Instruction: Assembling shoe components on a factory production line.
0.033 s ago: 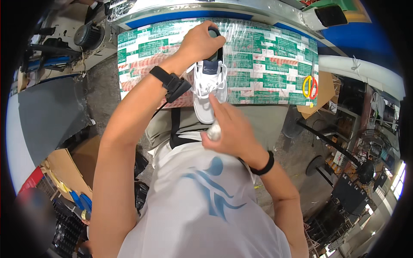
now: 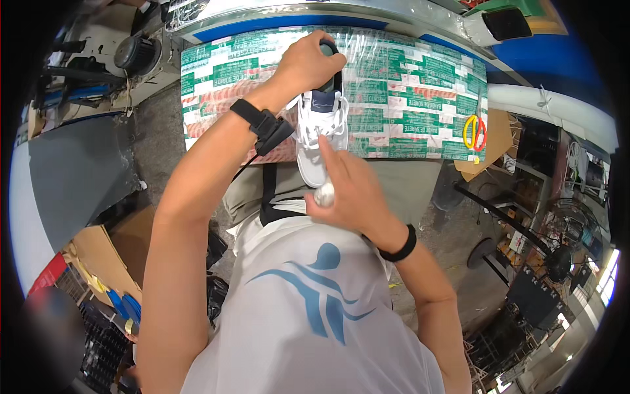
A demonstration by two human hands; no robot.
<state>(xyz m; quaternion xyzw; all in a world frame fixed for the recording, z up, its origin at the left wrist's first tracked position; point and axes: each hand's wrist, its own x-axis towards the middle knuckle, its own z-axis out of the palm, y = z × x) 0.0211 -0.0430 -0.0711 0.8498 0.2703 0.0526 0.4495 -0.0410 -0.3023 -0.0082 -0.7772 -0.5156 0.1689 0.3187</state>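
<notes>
A workbench [image 2: 420,98] covered in green-and-white printed sheeting stands over a grey concrete floor [image 2: 459,236]

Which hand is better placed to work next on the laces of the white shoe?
Probably the right hand: its index finger already touches the laces of the white shoe. The left hand is occupied gripping the shoe's heel end.

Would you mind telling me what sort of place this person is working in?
It looks like a shoe-making workshop or factory bench. The left hand steadies a white sneaker on a worktable covered in printed sheeting, with yellow-handled scissors on it and a motor alongside.
</notes>
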